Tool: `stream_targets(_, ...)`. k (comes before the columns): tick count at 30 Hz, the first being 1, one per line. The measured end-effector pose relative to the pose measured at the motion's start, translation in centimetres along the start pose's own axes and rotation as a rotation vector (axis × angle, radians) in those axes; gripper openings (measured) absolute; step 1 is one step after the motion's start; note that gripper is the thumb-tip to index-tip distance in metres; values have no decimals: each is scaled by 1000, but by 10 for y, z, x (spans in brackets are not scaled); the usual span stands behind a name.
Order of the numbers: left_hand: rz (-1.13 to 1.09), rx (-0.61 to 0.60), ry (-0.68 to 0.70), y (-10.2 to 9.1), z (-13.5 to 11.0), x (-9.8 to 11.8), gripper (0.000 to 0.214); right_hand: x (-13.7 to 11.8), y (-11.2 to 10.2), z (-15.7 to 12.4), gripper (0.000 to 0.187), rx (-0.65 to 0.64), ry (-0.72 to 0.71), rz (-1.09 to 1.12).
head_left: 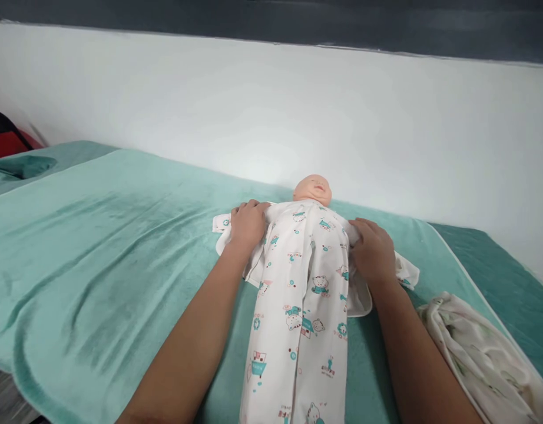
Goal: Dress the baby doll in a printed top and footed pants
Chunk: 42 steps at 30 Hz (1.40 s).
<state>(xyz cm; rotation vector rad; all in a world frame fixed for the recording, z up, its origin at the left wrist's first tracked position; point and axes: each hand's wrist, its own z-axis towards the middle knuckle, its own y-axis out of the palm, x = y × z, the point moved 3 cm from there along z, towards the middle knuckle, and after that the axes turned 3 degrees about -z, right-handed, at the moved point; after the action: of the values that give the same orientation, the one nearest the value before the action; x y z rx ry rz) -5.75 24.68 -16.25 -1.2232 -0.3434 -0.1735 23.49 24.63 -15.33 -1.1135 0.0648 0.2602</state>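
Note:
A baby doll point(313, 188) lies on its back, its bare head toward the wall. White cotton baby clothes point(304, 282) printed with small bears and teal figures cover its body and run down toward me. My left hand point(248, 224) is closed over the cloth at the shoulder on the left, the sleeve end showing beyond it. On the other side, my right hand point(373, 250) pinches the cloth by the shoulder, thumb and fingers bent. A second sleeve sticks out past my right wrist. The doll's arms and legs are hidden.
A teal plush blanket point(121, 247) with some wrinkles covers the table. Crumpled white patterned cloth point(479, 353) lies beside my right forearm. Behind stands a white wall point(254, 106) with a dark band on top. Something red and black point(9, 141) shows at far left.

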Motion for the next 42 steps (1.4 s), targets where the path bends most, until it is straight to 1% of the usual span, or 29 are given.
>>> stream_targets(2, -9, -2, 39, 0, -1, 2, 51, -9, -1, -7, 52, -32, -98, -24)
stream_targets(4, -26, -8, 86, 0, -1, 4, 55, -12, -1, -12, 54, -92, -126, -47)
stream_targets(6, -42, -19, 118, 0, -2, 5, 56, -10, 0, -13, 58, -148, -99, -71)
stream_targets(9, -57, -36, 128, 0, -4, 5, 53, -2, 0, -10, 65, -207, -36, -80)
stream_targets(13, -38, -58, 122, 1, -5, 5, 53, 3, -2, -6, 65, -219, -1, -56)
stream_targets(17, 14, -73, 84, 2, -6, 2, 54, 8, -4, -5, 64, -239, 41, -69)
stream_targets(22, 45, -85, -25, 0, -8, -3, 58, 31, -1, -1, 63, -334, 151, -43)
stream_targets(25, 44, -79, -49, -1, -9, -3, 59, 37, 4, -1, 65, -276, 170, -48)
stream_targets(28, 43, -78, -60, 0, -9, -1, 59, 30, 2, -2, 66, -148, 147, 26)
stream_targets(31, 43, -81, -66, 0, -8, 1, 58, 3, -16, 0, 60, 23, 56, 250)
stream_targets(32, 42, -84, -67, 0, -8, 1, 58, -11, -24, 1, 57, 60, 15, 330)
stream_targets(33, 39, -86, -67, 0, -8, 1, 58, -28, -31, 4, 51, 69, -31, 392)
stream_targets(34, 35, -88, -67, 0, -8, 1, 58, -47, -37, 7, 46, 36, -84, 432)
stream_targets(35, 30, -88, -66, 0, -8, 1, 57, -68, -40, 11, 44, -28, -149, 446)
stream_targets(37, 18, -86, -64, 0, -8, 0, 57, -112, -39, 22, 42, -179, -277, 388)
stream_targets(38, 10, -84, -59, 0, -8, 0, 57, -133, -34, 28, 41, -262, -349, 313)
stream_targets(40, -8, -83, -56, -1, -8, -1, 55, -168, -20, 41, 36, -404, -484, 79)
stream_targets(42, -23, -88, -55, -1, -9, -2, 52, -189, -3, 53, 31, -518, -526, -122)
